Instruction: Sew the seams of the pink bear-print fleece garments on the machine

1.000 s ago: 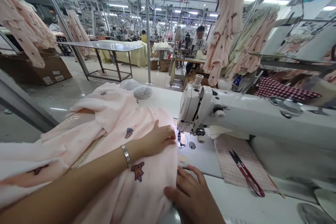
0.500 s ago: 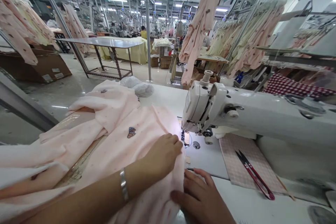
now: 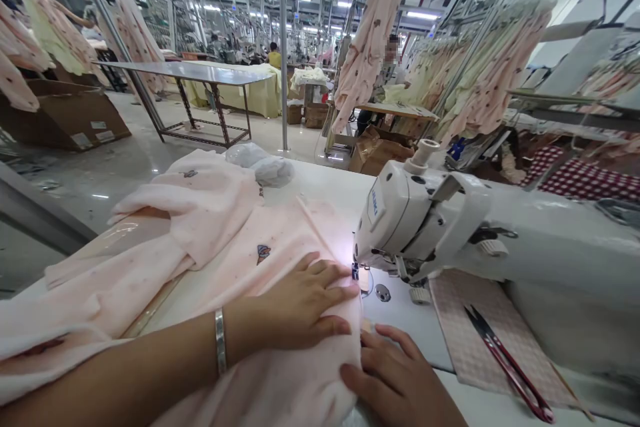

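Note:
Pale pink fabric point(image 3: 300, 227) with small printed figures spreads over the white machine table, its right edge at the needle area of a white sewing machine point(image 3: 400, 213). My left hand point(image 3: 305, 300), with a silver bracelet on the wrist, lies flat on the fabric just left of the presser foot point(image 3: 355, 271), fingers spread. Nearer to me, my right hand point(image 3: 395, 373) grips the fabric's edge, thumb on top and fingers along the right side. Parts of those fingers are hidden. The machine's lamp lights the cloth by the needle.
Red-handled thread snips point(image 3: 507, 360) lie on a pink checked cloth point(image 3: 465, 333) right of the needle plate. A clear plastic bag point(image 3: 265, 165) sits at the table's back edge. Pink garments point(image 3: 373, 40) hang beyond the machine. A metal-topped table point(image 3: 190, 71) stands farther off.
My left hand has gone from bunched fingers to a flat, spread hand on the fabric. My right hand stays at the edge. The camera's view has shifted slightly, and a co-worker shows behind the hanging garments.

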The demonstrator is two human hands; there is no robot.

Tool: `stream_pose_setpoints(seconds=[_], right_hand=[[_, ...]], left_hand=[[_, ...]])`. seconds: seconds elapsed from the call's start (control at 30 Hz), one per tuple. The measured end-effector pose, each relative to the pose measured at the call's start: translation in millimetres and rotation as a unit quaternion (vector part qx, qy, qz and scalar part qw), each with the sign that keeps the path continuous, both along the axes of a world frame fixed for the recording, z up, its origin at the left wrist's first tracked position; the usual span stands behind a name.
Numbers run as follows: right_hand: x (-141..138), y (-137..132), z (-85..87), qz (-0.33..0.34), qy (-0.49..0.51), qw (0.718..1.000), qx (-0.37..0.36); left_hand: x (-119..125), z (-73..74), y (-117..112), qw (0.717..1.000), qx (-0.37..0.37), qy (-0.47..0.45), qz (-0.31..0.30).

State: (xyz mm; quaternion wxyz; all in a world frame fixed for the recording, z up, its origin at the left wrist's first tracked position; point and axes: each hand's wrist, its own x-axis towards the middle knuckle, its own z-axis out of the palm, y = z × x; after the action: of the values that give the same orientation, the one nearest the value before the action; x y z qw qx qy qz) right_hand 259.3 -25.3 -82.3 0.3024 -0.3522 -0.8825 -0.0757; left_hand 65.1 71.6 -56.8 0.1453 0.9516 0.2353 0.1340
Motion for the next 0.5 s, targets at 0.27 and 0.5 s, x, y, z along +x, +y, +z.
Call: stream_pose_setpoints(seconds=[0.27, 0.5], right_hand=[[4, -4, 15.7, 0.006, 0.004, 1.000, 0.023], [1, -1, 2.3, 0.022, -0.001, 0.999, 0.034]], left_hand=[[-1, 13.2, 10, 0.996, -0.081, 0.012, -0.019], [-5, 6.9, 9, 0.998, -0.016, -0.023, -0.050]])
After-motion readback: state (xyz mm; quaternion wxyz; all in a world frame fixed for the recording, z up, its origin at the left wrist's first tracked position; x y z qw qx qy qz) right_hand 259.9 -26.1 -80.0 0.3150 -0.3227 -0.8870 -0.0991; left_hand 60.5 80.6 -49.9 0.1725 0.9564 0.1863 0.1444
